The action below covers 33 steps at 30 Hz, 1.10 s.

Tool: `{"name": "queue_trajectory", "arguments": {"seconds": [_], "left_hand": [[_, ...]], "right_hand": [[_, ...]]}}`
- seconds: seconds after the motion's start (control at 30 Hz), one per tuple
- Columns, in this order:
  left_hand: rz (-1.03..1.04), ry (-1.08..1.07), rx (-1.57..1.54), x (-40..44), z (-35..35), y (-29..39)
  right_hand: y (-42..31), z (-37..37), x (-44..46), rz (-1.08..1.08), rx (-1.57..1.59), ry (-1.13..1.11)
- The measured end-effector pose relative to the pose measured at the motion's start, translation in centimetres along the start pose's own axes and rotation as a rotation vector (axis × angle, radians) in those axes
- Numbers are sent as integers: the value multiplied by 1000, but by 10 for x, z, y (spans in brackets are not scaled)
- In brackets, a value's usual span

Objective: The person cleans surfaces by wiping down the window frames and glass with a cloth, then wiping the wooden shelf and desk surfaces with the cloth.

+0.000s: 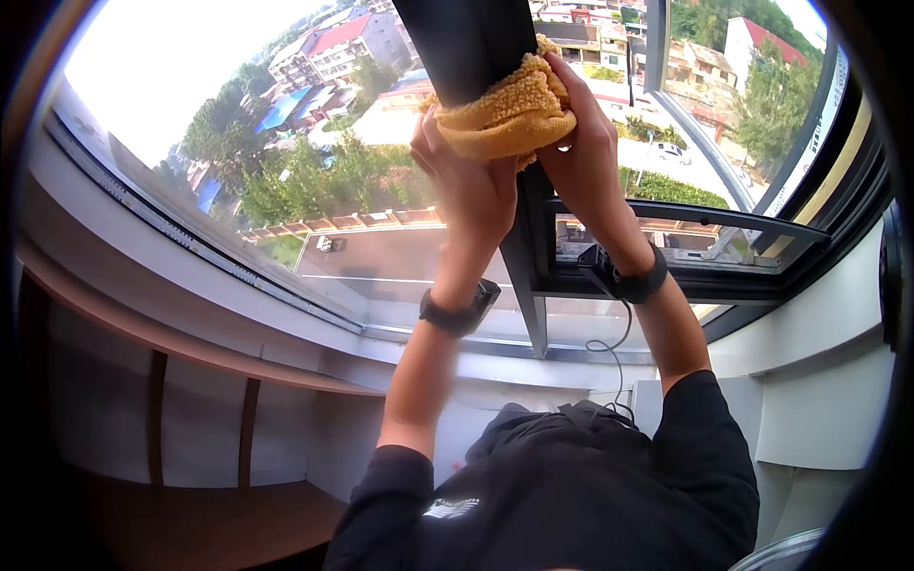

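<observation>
I am holding a yellow cloth [505, 119] against a dark post [466, 43] of the window, both hands engaged; the cloth is lying across the post's near face and bunching in thick folds; my left hand [473, 186] is curling round the cloth's left end, fingers largely hidden; my right hand [586, 143] is gripping its right side, fingers bent and partly closed; how hard either is squeezing, I cannot tell; a black band [455, 312] is circling each wrist; a thin cable [621, 357] is hanging below the right one; a black frame [681, 211] is standing to the right; trees [324, 181] and buildings are showing outside; a brown ledge [171, 333] is running along the left.
</observation>
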<state>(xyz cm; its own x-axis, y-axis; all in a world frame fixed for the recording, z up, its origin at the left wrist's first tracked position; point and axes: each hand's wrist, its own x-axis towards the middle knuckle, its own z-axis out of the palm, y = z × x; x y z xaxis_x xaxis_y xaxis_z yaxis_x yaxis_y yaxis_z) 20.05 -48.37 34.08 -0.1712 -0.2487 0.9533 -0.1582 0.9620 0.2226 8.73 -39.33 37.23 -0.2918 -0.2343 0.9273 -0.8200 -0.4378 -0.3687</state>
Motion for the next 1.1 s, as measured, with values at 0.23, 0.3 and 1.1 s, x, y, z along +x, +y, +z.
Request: {"name": "queue_trajectory", "arguments": {"seconds": [0.23, 0.3, 1.1], "left_hand": [[-75, -63, 46, -64, 4, 7], [-98, -59, 59, -78, 9, 5], [49, 118, -30, 31, -6, 12]], "right_hand": [[7, -5, -56, 84, -98, -93], [13, -4, -67, 86, -111, -111], [-22, -1, 19, 77, -150, 38]]}}
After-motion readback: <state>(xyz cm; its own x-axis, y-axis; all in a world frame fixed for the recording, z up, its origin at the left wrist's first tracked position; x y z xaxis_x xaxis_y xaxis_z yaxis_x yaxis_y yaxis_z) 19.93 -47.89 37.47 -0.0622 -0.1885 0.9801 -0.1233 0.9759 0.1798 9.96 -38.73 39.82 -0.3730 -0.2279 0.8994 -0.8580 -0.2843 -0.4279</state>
